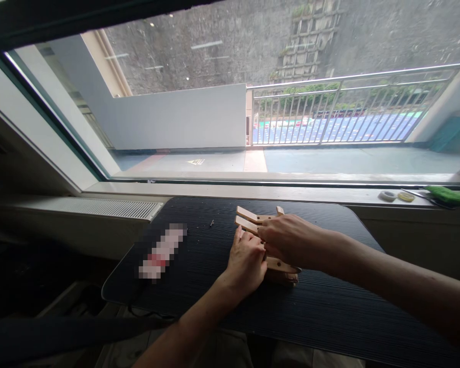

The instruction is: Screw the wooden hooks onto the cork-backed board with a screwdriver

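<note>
A small light-wood assembly of slats with round dark holes (pixel 246 225) rests on the black table in the head view. My left hand (pixel 247 258) is closed around its near left side, fingers curled over the wood. From the right, my right hand (pixel 287 237) reaches over the top with its fingers bent and pressed together. What its fingertips pinch is hidden behind the knuckles. A lower slat (pixel 278 265) with a dark hole sticks out beneath my hands. A couple of tiny screw-like pieces (pixel 212 223) lie to the left.
The black table (pixel 199 286) has rounded corners and stands against a window sill (pixel 222 192). A pixelated pale and red item (pixel 163 253) lies at its left. Tape rolls (pixel 388 196) and a green item (pixel 450 194) sit on the sill. A vented white panel (pixel 99 207) is at left.
</note>
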### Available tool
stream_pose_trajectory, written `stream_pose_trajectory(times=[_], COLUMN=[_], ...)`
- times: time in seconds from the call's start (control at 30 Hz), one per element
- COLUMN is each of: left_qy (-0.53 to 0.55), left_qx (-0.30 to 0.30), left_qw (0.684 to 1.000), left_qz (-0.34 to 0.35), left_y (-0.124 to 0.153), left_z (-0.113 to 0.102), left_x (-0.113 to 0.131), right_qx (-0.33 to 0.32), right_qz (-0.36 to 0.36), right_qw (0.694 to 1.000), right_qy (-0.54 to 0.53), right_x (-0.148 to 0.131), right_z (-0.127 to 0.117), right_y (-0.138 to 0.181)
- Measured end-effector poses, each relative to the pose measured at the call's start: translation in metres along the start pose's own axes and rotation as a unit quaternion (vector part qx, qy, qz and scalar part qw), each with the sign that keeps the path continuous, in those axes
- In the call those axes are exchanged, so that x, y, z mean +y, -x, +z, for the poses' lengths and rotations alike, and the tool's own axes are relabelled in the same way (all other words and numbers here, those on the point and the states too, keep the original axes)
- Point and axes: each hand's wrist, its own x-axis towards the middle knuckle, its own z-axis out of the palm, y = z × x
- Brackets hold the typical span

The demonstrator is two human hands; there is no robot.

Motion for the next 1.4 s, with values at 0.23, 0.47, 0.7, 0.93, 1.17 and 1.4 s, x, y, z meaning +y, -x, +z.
stream_pose_trajectory(times=[0.23,0.47,0.7,0.93,1.17,1.4], left_qy=[0.014,0.025,-0.004,0.001,0.022,0.025], left_qx=[0.012,0.018,-0.003,0.003,0.022,0.023], left_qw=[1.0,1.0,1.0,1.0,0.999,0.999], left_qz=[0.004,0.006,-0.001,-0.012,-0.016,-0.006], left_y=[-0.005,-0.005,-0.004,-0.004,-0.004,-0.003], left_z=[0.001,0.003,0.0,0.002,0.003,0.003], left_x=[0.002,0.001,0.001,0.002,0.001,0.002], right_qx=[-0.035,-0.037,-0.048,-0.054,-0.031,-0.041], right_qz=[0.035,0.012,0.048,0.053,-0.01,0.046], right_qw=[0.998,0.999,0.998,0.997,0.999,0.998], right_qy=[0.026,0.006,0.009,0.021,-0.014,0.019], right_x=[-0.005,-0.008,0.006,0.001,-0.004,-0.001], right_z=[-0.008,-0.014,-0.011,-0.023,-0.016,-0.014], right_y=[-0.003,-0.004,-0.008,-0.001,-0.002,-0.004])
